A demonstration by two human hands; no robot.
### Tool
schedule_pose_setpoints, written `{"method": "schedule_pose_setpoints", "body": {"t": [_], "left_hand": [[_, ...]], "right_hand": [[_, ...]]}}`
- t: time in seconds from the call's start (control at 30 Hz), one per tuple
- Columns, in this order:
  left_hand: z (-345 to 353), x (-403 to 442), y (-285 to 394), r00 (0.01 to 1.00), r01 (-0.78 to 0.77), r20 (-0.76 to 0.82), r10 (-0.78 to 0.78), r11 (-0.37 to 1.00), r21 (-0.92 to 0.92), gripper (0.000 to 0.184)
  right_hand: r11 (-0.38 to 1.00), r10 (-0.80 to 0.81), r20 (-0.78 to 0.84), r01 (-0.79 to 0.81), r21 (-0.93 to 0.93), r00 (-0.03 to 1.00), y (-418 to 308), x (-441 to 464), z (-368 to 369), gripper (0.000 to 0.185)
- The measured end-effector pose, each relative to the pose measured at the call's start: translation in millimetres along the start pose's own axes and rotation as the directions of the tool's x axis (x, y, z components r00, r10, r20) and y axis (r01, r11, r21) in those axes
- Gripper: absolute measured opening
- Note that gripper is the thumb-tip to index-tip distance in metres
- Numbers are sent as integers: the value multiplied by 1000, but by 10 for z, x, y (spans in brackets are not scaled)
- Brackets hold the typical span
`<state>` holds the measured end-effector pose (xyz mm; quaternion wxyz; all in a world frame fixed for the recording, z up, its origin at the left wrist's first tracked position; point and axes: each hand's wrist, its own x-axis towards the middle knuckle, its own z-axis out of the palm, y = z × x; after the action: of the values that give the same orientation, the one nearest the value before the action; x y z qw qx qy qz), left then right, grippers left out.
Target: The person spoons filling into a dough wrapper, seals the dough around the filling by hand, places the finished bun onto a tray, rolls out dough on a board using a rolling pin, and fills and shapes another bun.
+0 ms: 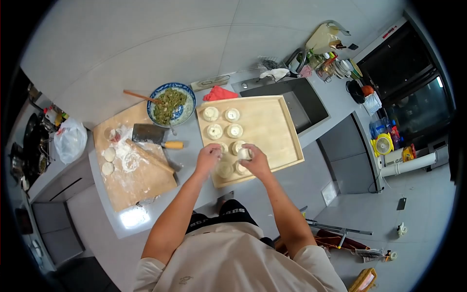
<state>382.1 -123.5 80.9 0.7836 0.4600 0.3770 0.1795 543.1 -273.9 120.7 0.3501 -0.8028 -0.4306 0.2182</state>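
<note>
Several round, pale filled dough buns point(215, 131) stand in two rows on a light wooden tray point(272, 131). My right hand point(256, 161) is closed on a floury dough bun point(244, 154), above or against the others at the tray's near side. My left hand point(209, 158) is by the tray's left edge with its fingers curled together, close beside another bun point(223, 147). What its fingers hold, if anything, is hidden. Two more buns sit between and below the hands, partly covered by the fingers.
Left of the tray, a floured board point(141, 187) bears a rolling pin point(151, 155), a cleaver point(148, 133) and dough rounds point(108, 161). A blue-rimmed bowl of green filling point(170, 104) stands behind. A red cloth point(219, 93) and a sink point(301, 104) lie beyond the tray.
</note>
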Motion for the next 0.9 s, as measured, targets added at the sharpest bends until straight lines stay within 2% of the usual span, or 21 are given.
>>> {"method": "schedule_pose_setpoints", "body": {"t": [0.07,0.17,0.2,0.37,0.43,0.5,0.57,0.7,0.77,0.9], "left_hand": [[171,250,-154,999,-24,23,25,1000,-9,19],[411,682,-292,997,-45,61,48,998,-48,24],[527,800,-266,997,-72,28,72,997,3,26],[1116,1304,-158,985,-38,-162,51,996,78,41],[1326,1480,-65,976,-11,-215,19,999,37,50],[1459,1634,-10,970,25,-244,-26,1000,-7,51],[1512,1805,-61,957,26,-289,-20,1000,17,50],[1571,2009,-162,936,2,-353,-14,999,-33,50],[1585,2070,-147,933,-1,-360,-13,999,-39,47],[1603,2079,-132,927,-41,-376,7,996,-82,45]], "right_hand": [[997,80,-67,-81,-13,995,192,123,-248,57],[994,86,-56,-89,-55,995,486,505,-523,58],[999,-7,-112,1,-54,994,626,663,-540,56],[999,-40,-24,39,-37,999,1178,1569,-607,56],[995,-97,9,97,-38,995,1270,1901,-594,56],[994,-102,52,104,-40,993,1344,2182,-556,54],[980,-171,77,178,-94,982,1452,2418,-473,59],[976,-163,161,182,-117,974,1496,2647,-394,60],[957,-197,166,226,-179,966,1507,2702,-356,61],[941,-282,150,303,-149,948,1593,2726,-309,57]]}}
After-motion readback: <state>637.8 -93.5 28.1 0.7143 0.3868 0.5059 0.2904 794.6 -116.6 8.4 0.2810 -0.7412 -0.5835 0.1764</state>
